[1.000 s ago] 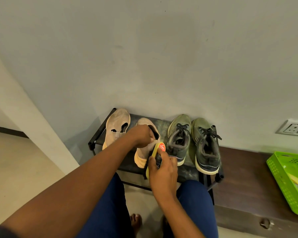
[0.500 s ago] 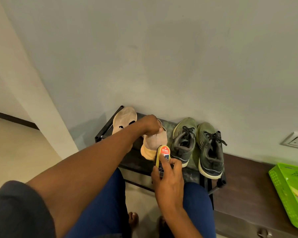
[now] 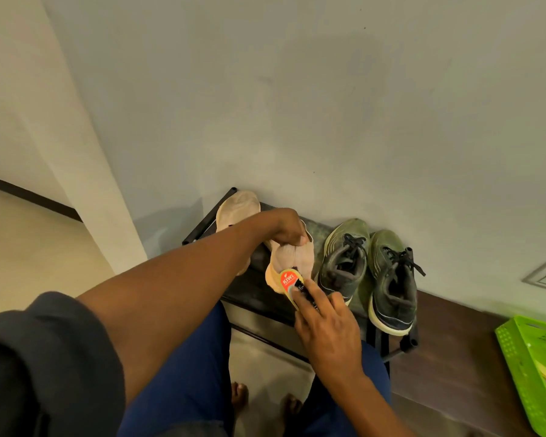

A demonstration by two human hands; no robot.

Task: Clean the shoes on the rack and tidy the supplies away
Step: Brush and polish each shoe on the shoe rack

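Mid-clean, centre frame: left hand (image 3: 286, 230) grips collar of beige shoe (image 3: 289, 258), tilted up on rack (image 3: 256, 291); right hand (image 3: 325, 323) clasps Kiwi polish sponge (image 3: 289, 283), pressed against its heel. Second beige shoe (image 3: 237, 206) partly hidden behind forearm. Green pair (image 3: 369, 269) looks untouched, dusty. Green basket (image 3: 517, 357), cut off lower right, awaits supplies; contents unclear.

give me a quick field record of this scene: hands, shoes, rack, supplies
left hand: grips the beige shoe at its collar
right hand: holds the shoe polish sponge against the beige shoe
other beige shoe: on the rack, partly hidden by the arm
green sneakers: pair, side by side on the rack
green basket: on the wooden ledge at right
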